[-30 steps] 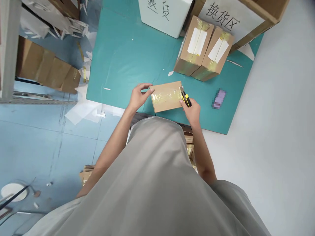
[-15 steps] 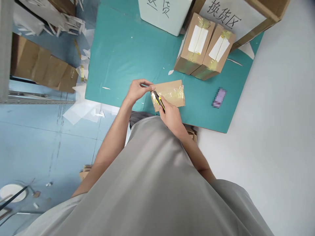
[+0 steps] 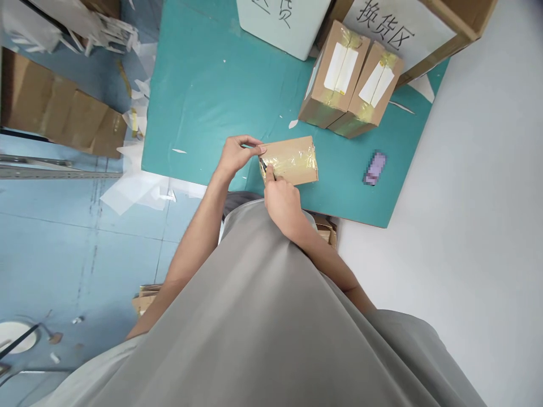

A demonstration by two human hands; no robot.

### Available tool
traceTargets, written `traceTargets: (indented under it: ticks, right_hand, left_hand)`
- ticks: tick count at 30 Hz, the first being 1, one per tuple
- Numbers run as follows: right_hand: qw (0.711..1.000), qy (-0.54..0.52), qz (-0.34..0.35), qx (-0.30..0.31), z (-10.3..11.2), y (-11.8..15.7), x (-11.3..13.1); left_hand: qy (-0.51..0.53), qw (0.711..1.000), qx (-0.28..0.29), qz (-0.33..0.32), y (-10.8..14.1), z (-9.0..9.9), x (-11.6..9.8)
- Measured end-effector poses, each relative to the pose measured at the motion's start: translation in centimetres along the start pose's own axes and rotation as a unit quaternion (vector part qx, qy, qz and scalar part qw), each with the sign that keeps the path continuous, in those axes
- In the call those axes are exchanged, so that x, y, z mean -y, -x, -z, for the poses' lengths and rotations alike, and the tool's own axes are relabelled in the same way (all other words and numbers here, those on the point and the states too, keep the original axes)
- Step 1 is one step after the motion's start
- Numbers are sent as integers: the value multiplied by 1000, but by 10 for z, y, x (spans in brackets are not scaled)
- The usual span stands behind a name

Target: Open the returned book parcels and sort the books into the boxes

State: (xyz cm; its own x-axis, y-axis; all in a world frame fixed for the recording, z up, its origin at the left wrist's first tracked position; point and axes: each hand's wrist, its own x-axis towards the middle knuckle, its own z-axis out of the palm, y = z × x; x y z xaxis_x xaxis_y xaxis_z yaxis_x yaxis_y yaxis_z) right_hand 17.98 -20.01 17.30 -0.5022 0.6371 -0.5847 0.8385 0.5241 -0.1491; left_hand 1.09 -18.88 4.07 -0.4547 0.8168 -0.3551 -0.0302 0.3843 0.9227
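A small taped cardboard box [image 3: 292,158] lies at the near edge of the green table, shiny clear tape across its top. My left hand [image 3: 238,155] pinches the box's far left corner between thumb and fingers. Wrapped round a utility knife [image 3: 263,165], my right hand [image 3: 283,198] rests at the near left part of the box. The knife's front end lies by the box's left edge, with most of its handle hidden under my fingers. I cannot make out whether the blade is in the tape.
Two taped cardboard boxes [image 3: 351,79] stand at the back right, before a labelled carton [image 3: 390,25] and a white bin [image 3: 282,25]. A pixelated purple object [image 3: 375,168] lies on the green table [image 3: 195,96]. Paper scraps [image 3: 131,175] litter the left side.
My right hand has moved slightly left and toward me, turning so that it covers more of the knife. My left hand keeps its hold on the corner.
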Motion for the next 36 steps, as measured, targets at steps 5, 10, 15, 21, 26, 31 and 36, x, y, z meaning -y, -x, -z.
traceTargets:
  ticks: [5, 10, 15, 21, 26, 31, 36]
  right_hand:
    - [999, 22, 24, 30, 3, 13, 2]
    - [997, 36, 26, 58, 6, 33, -6]
    - [995, 28, 57, 73, 12, 62, -22]
    - [984, -93, -58, -142, 2, 47, -84]
    - [940, -170, -139, -261, -30, -3, -149]
    - [956, -181, -103, -206, -42, 0, -154]
    - [966, -159, -122, -161, -30, 12, -139]
  left_hand:
    - [-8, 1000, -9, -3, 3, -1, 0]
    - [-2, 1000, 16, -12, 8, 0, 2]
    - [7, 999, -1, -36, 11, -3, 10]
    - [-43, 995, -29, -79, 32, -15, 12]
    - [-138, 975, -32, -169, 55, -45, 9]
    - [-183, 961, -1, -209, 54, -60, 5]
    - [-185, 961, 12, -207, 48, -55, 5]
